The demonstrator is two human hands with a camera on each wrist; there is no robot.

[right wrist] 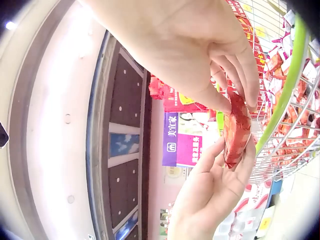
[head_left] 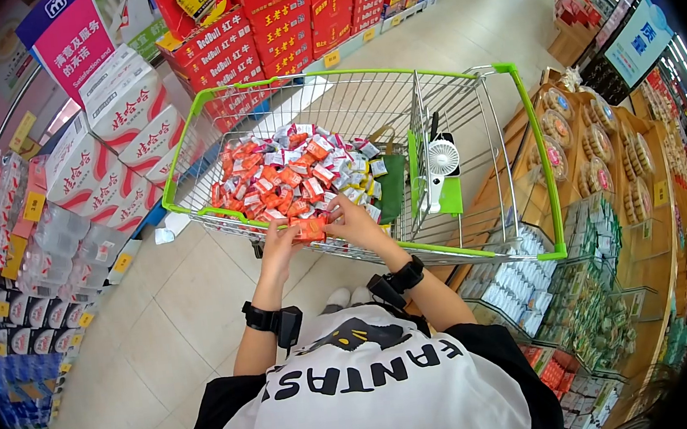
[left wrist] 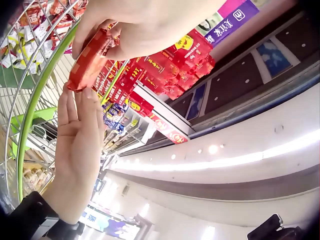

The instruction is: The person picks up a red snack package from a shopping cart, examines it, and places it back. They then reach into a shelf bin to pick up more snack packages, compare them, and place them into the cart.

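Note:
A small orange-red packet [head_left: 309, 229] [left wrist: 90, 62] [right wrist: 236, 131] is held between both hands, just above the near green rim of a shopping cart [head_left: 490, 254]. My left hand [head_left: 278, 245] [left wrist: 135, 27] [right wrist: 210, 192] pinches one end between thumb and fingers. At the other end, my right hand [head_left: 359, 225] [left wrist: 77, 145] [right wrist: 190, 55] holds it between thumb and fingertips. Behind the packet, a heap of small wrapped packets [head_left: 281, 175], red, white and yellow, lies in the cart. The fingers cover parts of the held packet.
In the cart's narrower section stands a white handheld fan [head_left: 442, 158] beside a green panel. Stacked red drink cartons [head_left: 282, 32] and white cartons [head_left: 127, 103] line the far and left sides. A wooden shelf with round packs of snacks [head_left: 556, 127] runs along the right.

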